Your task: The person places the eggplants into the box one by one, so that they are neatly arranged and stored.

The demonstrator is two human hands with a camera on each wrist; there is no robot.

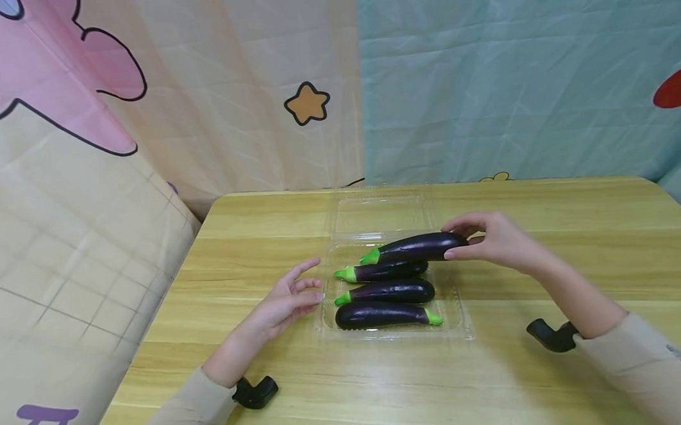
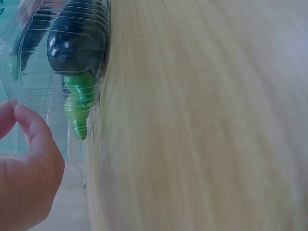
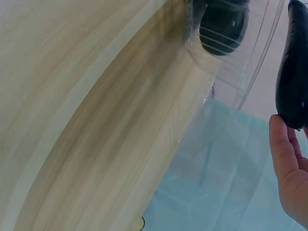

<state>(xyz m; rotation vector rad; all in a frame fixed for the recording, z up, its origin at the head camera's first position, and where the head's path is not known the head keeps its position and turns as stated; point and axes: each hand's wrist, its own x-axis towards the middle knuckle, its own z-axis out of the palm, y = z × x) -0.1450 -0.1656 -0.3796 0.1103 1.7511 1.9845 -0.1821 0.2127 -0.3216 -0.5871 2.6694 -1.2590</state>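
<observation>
My right hand (image 1: pixel 495 241) grips the rounded end of a dark purple eggplant (image 1: pixel 417 247) between thumb and fingers, its green stem pointing left. In the right wrist view, that eggplant (image 3: pixel 292 72) is raised above the container's rim. Three more lie side by side in a clear plastic clamshell container (image 1: pixel 453 322): a rear eggplant (image 1: pixel 390 271), a middle eggplant (image 1: pixel 392 292) and a front eggplant (image 1: pixel 380 314), the front one's stem facing right. My left hand (image 1: pixel 278 305) is at the container's left side, fingers loosely extended, fingertips right at the rim.
The container's clear lid (image 1: pixel 381 215) lies folded back toward the rear edge of the wooden table (image 1: pixel 260 229). Behind the table hangs a printed curtain (image 1: pixel 444 91). A black wrist mount (image 1: pixel 256 393) sits at the left cuff and another black mount (image 1: pixel 554 336) at the right.
</observation>
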